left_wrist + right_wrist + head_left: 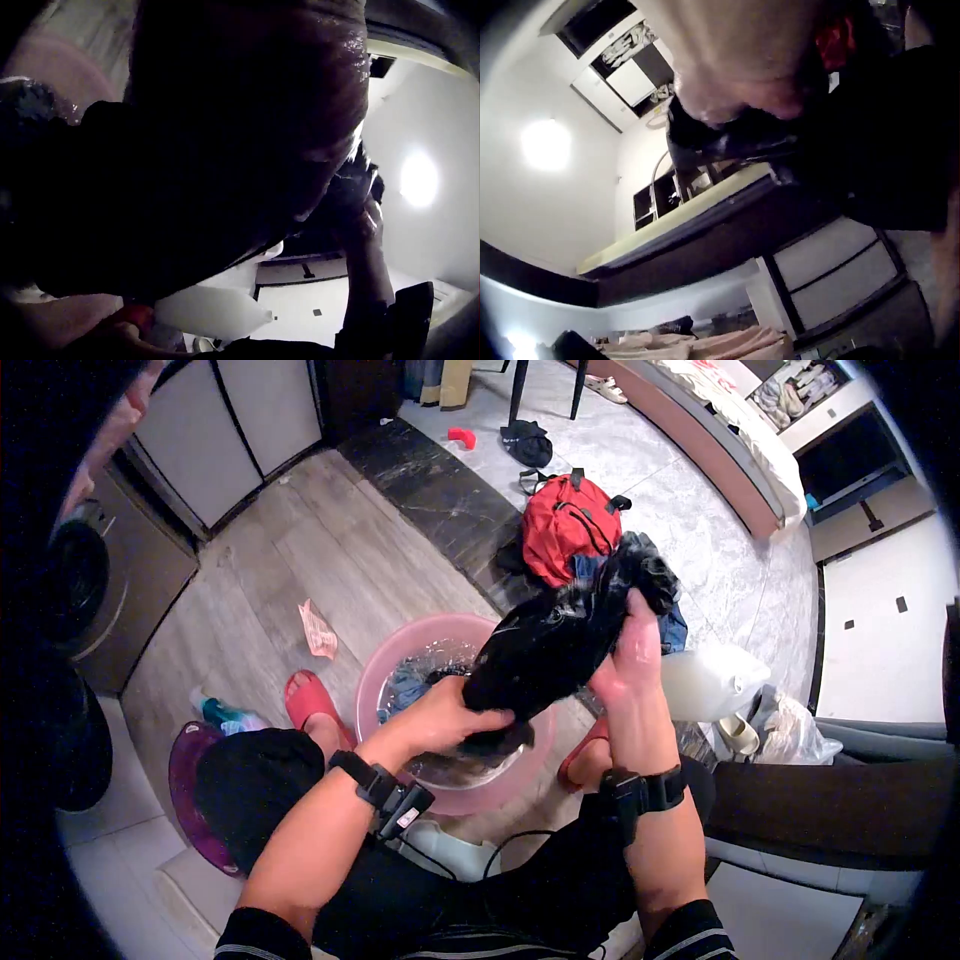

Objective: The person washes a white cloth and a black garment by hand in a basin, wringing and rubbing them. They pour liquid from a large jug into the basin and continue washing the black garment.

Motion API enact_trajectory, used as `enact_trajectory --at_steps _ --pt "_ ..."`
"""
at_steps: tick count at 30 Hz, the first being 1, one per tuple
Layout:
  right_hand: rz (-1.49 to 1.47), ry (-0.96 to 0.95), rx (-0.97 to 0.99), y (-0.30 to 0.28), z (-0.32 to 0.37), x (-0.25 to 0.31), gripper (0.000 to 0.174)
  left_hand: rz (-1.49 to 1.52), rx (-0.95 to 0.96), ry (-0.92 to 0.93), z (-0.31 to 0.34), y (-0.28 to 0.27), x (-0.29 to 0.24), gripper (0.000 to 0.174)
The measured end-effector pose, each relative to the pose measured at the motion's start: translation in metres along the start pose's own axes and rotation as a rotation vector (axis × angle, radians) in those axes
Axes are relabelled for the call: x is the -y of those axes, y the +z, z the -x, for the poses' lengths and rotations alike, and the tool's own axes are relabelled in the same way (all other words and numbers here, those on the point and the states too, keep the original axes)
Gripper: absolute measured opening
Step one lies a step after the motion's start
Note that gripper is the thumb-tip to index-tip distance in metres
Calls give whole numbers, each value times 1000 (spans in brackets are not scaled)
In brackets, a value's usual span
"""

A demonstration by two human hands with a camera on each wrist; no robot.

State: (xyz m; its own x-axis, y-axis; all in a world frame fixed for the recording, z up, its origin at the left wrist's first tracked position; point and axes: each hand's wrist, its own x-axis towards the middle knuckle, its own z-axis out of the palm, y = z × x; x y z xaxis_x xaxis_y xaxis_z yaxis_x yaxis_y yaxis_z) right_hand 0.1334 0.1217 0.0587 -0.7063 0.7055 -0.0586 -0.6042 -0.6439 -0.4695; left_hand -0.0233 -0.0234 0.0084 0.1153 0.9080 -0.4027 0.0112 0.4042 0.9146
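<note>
A wet, shiny black garment (545, 650) is stretched slantwise between both hands above a pink basin (375, 650). My left hand (445, 715) grips its lower end, thumb lying across the cloth. At the upper end, bunched cloth is held by my right hand (635, 650), farther up and to the right. Water and blue cloth (405, 690) show inside the basin. In the left wrist view the garment (150, 202) is a dark mass beneath the left hand (300, 75). The right wrist view has the right hand (742, 94) against the black cloth (885, 142).
Beyond the basin sits a red backpack (570, 525), with a black cap (527, 444) behind it. A whitish plastic jug (715, 682) stands at the right. Pink slippers (308, 700) are on the feet beside the basin. A pink wrapper (318, 630) lies on the floor.
</note>
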Motion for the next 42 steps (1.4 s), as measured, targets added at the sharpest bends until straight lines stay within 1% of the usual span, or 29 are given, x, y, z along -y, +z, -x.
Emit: enact_trajectory --at_steps 1,3,4,6,7,8,9,12,14,15,18,19,21,22,23,25,26,27,28,29,30,31,32,34,35,37,38,40,42 --pt "24 -5 -127 -8 1 1 36 16 -30 -79 -1 -2 3 34" --pt "76 -19 -385 -7 7 0 38 200 -10 57 -8 -2 20 36" --pt "75 -29 -406 -6 8 -2 36 291 -2 126 -11 -1 28 36" --pt "68 -48 -449 -3 10 -7 33 439 116 151 -6 4 21 43" --pt "18 -71 -380 -16 8 -5 38 505 172 150 -5 6 20 46" --pt "-9 -77 -361 -13 8 -5 37 571 229 149 -6 7 19 49" --pt "-34 -85 -342 -10 9 -4 37 637 350 77 -5 6 17 54" --pt "-70 -134 -305 3 10 -9 34 753 505 2 -5 13 18 58" --pt "-57 -151 -306 23 17 -17 33 618 490 33 -5 15 16 62" --pt "-67 -127 -328 32 18 -21 39 551 482 46 -5 16 15 63" --pt "-92 -62 -172 24 19 -27 39 236 460 1 0 18 3 60" --pt "-20 -53 -170 21 20 -25 35 242 426 -16 -1 20 5 55" --pt "37 -79 -379 12 16 -18 33 252 356 -41 -7 21 14 46" --pt "66 -91 -482 8 16 -14 32 318 266 -59 -11 19 19 42" --pt "10 -41 -418 13 21 -6 26 382 175 -77 -13 14 20 38" --pt "270 -91 -544 -8 18 -5 21 493 -54 -74 -16 9 22 30" --pt "401 -116 -607 -11 17 -6 20 584 -86 -31 -16 6 20 31" --pt "547 -109 -618 -15 21 -8 21 674 -118 12 -16 3 19 32" --pt "687 -98 -617 -18 24 -12 22 764 -149 54 -15 1 18 34" --pt "828 -88 -613 -13 25 -21 23 823 -134 109 -15 -1 17 40" --pt "968 -77 -608 -10 27 -31 25 872 -134 149 -15 0 15 40" --pt "1073 -168 -500 -31 30 -48 29 922 -133 188 -15 3 12 40" --pt "1328 -172 -456 -30 34 -60 34 972 -131 227 -14 6 9 41" --pt "1501 -230 -375 -46 41 -85 53 1082 -83 277 -7 11 -5 38" --pt "1563 -286 -296 -40 45 -89 59 1136 -59 301 -5 12 -9 37" --pt "1679 -398 -130 -14 53 -92 73 1172 -99 205 -7 8 -1 36" --pt "1638 -309 -19 -7 61 -97 84 1189 -120 158 -7 6 2 37" --pt "1643 -353 30 8 68 -107 90 1191 -40 27 1 4 -3 41" --pt "1603 -338 -44 14 69 -109 85 1194 -58 73 2 9 -6 41"
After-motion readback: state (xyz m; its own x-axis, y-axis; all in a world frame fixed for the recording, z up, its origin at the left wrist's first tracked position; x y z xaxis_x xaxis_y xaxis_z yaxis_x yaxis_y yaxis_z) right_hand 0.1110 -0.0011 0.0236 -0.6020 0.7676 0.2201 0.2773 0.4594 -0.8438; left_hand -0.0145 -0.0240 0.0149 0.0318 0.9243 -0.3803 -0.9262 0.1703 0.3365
